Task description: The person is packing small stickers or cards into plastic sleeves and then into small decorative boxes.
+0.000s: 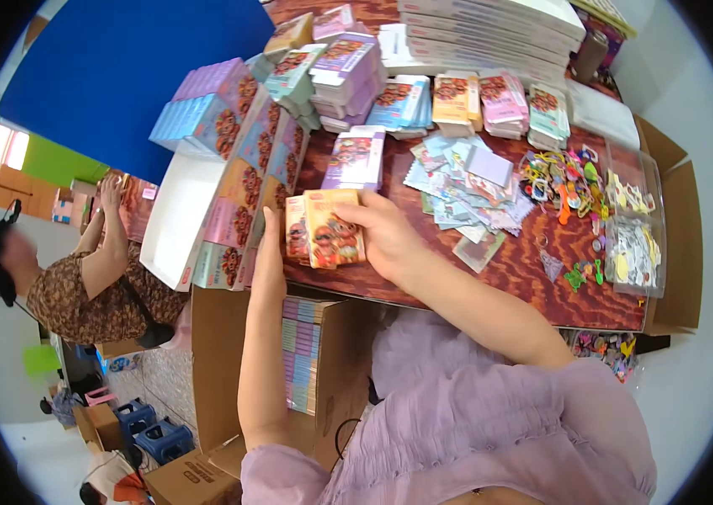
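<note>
My right hand [386, 236] grips a small orange-yellow cardboard box [335, 236] printed with cartoon figures, its thumb across the front. Behind it, slightly to the left, a second orange box [296, 227] shows its left part. My left hand [269, 252] is seen edge-on, fingers straight, alongside that second box's left edge; its palm side is mostly hidden. Just beyond my hands, a purple box stack [355, 160] sits on the red wood-grain table [508, 290]. Left of my left hand are a white open tray [175, 223] and rows of colourful boxes [234, 210].
Stacked boxes [457, 97] line the back before white flat cartons [491, 38]. Paper cards [474, 181], small trinkets [571, 181] and a clear divided container [633, 261] lie right. An open carton [344, 362] stands below the table edge. Another person [79, 286] works at left.
</note>
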Demonstrator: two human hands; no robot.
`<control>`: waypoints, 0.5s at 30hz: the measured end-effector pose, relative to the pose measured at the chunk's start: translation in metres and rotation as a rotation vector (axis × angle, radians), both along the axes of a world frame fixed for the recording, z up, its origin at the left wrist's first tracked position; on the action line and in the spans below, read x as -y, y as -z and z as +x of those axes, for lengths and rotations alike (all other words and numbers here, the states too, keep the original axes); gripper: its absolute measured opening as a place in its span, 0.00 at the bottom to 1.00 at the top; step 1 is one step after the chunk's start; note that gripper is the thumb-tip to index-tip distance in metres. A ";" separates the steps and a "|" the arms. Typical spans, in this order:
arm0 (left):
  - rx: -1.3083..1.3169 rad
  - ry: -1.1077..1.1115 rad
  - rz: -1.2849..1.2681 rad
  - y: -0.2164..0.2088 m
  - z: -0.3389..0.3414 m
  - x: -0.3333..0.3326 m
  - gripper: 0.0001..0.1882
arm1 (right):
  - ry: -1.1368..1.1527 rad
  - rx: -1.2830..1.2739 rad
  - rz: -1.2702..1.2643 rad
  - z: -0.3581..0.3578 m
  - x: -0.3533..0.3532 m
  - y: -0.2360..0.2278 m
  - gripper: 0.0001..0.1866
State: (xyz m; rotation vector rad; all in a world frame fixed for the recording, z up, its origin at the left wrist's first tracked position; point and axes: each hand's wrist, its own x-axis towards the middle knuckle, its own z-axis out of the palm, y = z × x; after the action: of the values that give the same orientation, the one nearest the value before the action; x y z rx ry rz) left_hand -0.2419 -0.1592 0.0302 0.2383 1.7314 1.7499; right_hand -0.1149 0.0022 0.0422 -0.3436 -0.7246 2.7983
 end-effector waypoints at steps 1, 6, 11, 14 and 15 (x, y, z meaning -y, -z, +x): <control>0.046 0.009 0.054 0.007 -0.006 0.000 0.47 | 0.119 0.068 0.168 -0.018 0.012 -0.001 0.19; -0.015 0.097 -0.088 -0.029 0.006 -0.021 0.39 | 0.581 0.389 1.297 -0.043 0.035 0.040 0.32; 0.184 0.306 -0.068 -0.004 -0.011 -0.012 0.31 | 0.289 0.286 0.353 -0.016 0.039 0.018 0.35; 0.102 0.335 -0.118 0.000 -0.007 -0.011 0.31 | -0.015 0.297 0.237 -0.001 0.022 0.023 0.35; 0.147 0.364 -0.091 0.002 -0.004 -0.012 0.30 | -0.171 0.294 0.145 0.000 0.019 0.025 0.37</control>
State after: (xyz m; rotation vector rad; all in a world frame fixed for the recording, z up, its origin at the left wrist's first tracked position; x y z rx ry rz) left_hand -0.2462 -0.1473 0.0284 0.3519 1.5458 1.3876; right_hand -0.1152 -0.0166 0.0167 -0.7060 -1.0612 2.8622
